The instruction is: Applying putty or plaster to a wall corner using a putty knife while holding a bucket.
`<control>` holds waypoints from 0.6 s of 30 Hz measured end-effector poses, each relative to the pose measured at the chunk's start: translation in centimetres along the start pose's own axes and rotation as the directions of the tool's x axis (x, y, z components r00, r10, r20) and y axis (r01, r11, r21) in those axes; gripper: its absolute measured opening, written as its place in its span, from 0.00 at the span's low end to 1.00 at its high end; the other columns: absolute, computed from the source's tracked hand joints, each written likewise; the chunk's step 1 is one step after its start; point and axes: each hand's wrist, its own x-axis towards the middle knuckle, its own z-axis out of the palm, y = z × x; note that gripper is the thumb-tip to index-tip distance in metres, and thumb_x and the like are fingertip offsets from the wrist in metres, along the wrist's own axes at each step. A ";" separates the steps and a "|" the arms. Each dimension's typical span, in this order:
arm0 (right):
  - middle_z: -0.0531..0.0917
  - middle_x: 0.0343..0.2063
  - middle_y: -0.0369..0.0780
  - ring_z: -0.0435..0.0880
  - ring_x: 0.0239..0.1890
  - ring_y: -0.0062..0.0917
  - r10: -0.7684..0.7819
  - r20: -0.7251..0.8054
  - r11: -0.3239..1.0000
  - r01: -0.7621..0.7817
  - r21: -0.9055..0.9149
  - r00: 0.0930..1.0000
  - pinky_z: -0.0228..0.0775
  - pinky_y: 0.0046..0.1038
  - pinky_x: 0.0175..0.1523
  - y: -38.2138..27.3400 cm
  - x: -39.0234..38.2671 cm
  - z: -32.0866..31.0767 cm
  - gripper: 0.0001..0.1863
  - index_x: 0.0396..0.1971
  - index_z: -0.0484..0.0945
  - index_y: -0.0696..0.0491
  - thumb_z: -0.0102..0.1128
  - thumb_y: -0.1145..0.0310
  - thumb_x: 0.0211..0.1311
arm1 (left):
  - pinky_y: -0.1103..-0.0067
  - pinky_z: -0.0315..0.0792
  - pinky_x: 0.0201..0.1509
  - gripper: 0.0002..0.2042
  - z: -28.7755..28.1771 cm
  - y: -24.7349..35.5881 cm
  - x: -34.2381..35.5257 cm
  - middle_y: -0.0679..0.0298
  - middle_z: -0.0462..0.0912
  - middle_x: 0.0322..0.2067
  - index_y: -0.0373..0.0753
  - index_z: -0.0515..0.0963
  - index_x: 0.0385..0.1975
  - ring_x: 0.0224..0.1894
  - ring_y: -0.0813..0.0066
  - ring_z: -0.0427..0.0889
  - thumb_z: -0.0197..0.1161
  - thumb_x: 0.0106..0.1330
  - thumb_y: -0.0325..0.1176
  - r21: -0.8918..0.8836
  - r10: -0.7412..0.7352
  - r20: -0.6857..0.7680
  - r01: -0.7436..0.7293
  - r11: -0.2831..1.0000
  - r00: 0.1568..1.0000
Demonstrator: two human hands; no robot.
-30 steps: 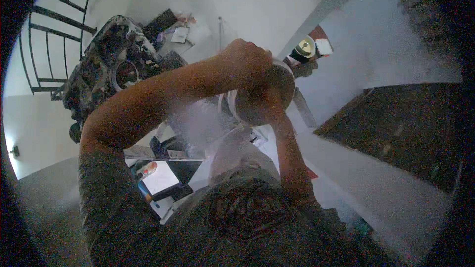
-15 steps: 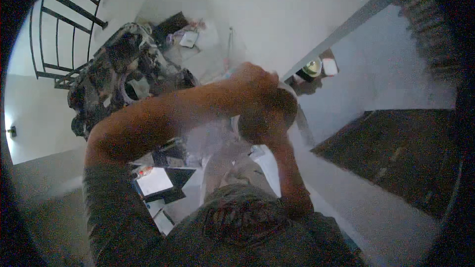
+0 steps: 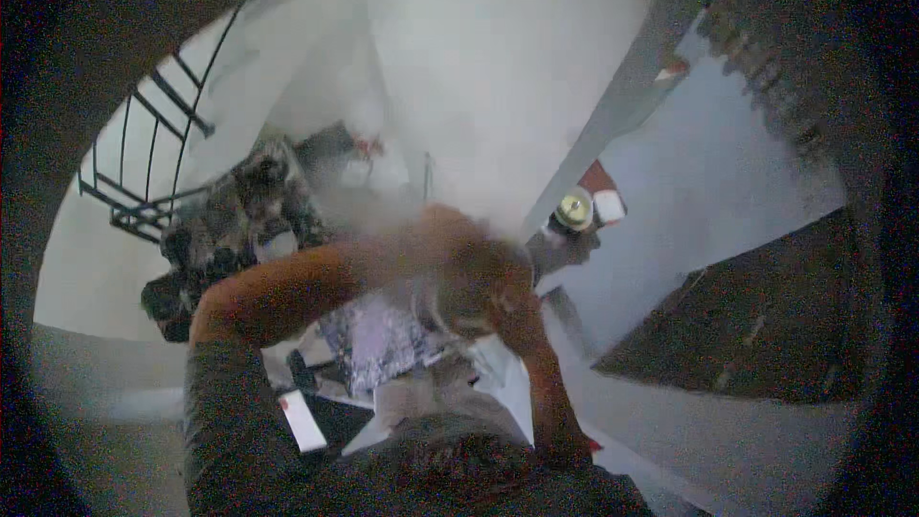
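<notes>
Lower in view: left grip (image 3: 458,241), right grip (image 3: 514,304) | rounded object (image 3: 459,306) between, blurred

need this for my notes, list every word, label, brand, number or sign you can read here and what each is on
Nothing can be read clearly.
Lettering on the chest of the dark shirt: too blurred to read.
White flat rectangle: no legible text.
Round pale yellow thing: too small and blurred to show any text.
</notes>
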 end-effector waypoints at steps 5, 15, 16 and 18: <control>0.77 0.43 0.49 0.75 0.47 0.41 -0.042 -0.325 0.964 0.124 0.237 0.945 0.67 0.39 0.51 1.1 -0.8 3.1 0.19 0.45 0.73 0.59 0.58 0.64 0.56 | 0.61 0.76 0.34 0.32 0.8 0.0 0.0 0.52 0.81 0.30 0.35 0.60 0.59 0.34 0.53 0.82 0.57 0.56 0.44 -0.068 0.006 -0.032 -0.009 0.998 0.999; 0.81 0.34 0.46 0.80 0.38 0.32 -0.213 -0.369 0.977 0.189 -0.099 0.905 0.72 0.34 0.45 -1.7 -0.8 -1.4 0.12 0.37 0.77 0.57 0.62 0.72 0.51 | 0.59 0.71 0.46 0.22 -3.0 -1.4 -1.0 0.48 0.79 0.36 0.39 0.68 0.48 0.42 0.48 0.78 0.61 0.55 0.41 -0.224 0.101 -0.028 -0.105 0.969 0.994; 0.81 0.34 0.46 0.80 0.38 0.32 -0.216 -0.386 0.976 0.188 -0.110 0.897 0.72 0.34 0.45 -1.6 -0.7 -1.8 0.12 0.37 0.77 0.57 0.62 0.72 0.51 | 0.59 0.71 0.47 0.23 -2.8 -1.4 -0.6 0.49 0.79 0.37 0.40 0.68 0.49 0.43 0.49 0.77 0.62 0.55 0.42 -0.217 0.159 -0.047 -0.165 0.962 0.986; 0.81 0.31 0.48 0.81 0.33 0.36 -0.160 -0.446 0.965 0.233 0.116 0.881 0.73 0.33 0.40 -1.2 -1.2 -1.5 0.12 0.36 0.77 0.57 0.60 0.73 0.50 | 0.59 0.70 0.47 0.24 -3.5 -1.0 -0.8 0.49 0.79 0.38 0.40 0.67 0.50 0.44 0.49 0.77 0.62 0.55 0.42 -0.278 0.196 -0.013 -0.192 0.941 0.980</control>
